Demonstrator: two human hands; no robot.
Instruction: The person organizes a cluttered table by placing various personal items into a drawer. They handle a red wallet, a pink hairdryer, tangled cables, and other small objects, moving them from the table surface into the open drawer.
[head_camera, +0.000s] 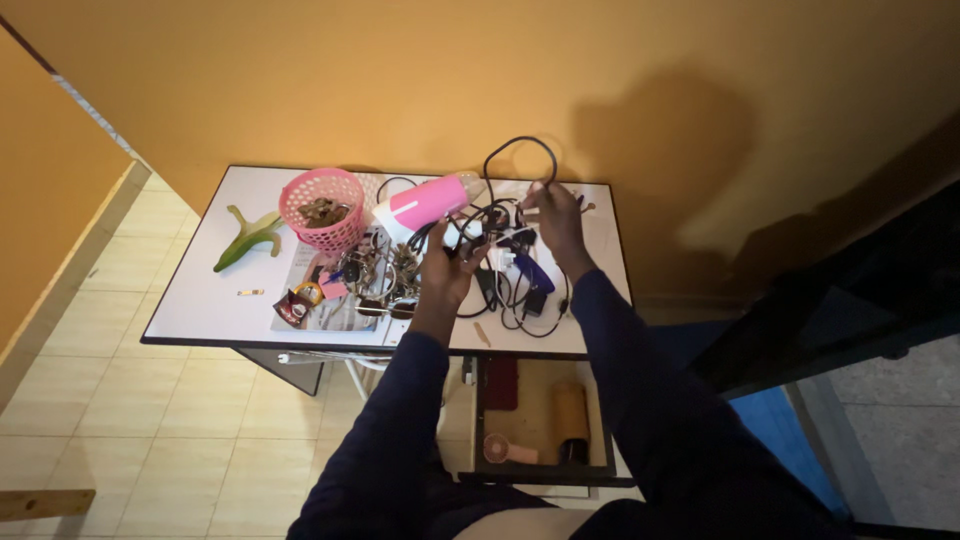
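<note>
My right hand (552, 212) pinches the black cable (520, 150) loop, left hand (447, 268) grips the tangle (500, 262); I'd lift slowly, easing knots apart.

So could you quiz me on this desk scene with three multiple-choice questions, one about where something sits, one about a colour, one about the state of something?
1. Where does the green banana-shaped thing lie?
A. left end of the table
B. in the drawer
C. inside the basket

2. What colour is the basket?
A. blue
B. pink
C. black

3. How is the drawer under the table?
A. shut
B. taken out
C. pulled open

Answers:
1 A: the green banana-shaped thing lies on the table, left of the basket.
2 B: its mesh wall is pink.
3 C: the drawer shows its contents, while the right hand lifts a black cable.
</note>
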